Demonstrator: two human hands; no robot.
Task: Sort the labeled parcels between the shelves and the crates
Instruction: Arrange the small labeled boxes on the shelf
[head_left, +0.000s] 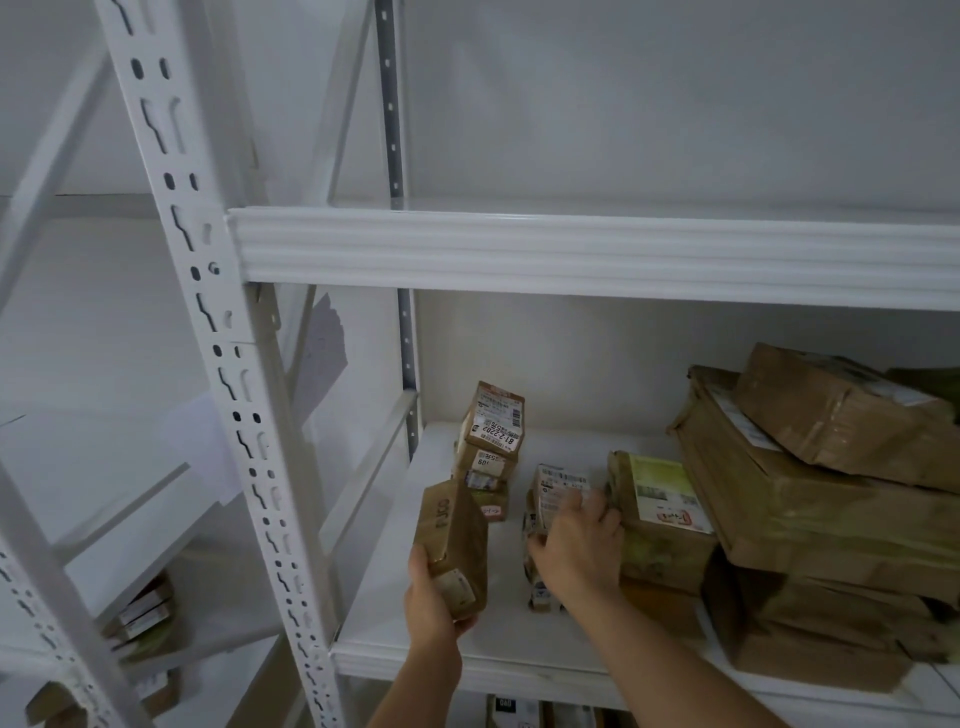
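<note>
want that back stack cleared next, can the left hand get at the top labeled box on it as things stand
Probably not yet: the left hand already grips a brown parcel. The path over the bare shelf to the top box looks open once it lets go.

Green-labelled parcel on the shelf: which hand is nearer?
Right. The right hand grips a small parcel right beside the green-labelled parcel; the left hand holds a brown box farther to its left.
</note>
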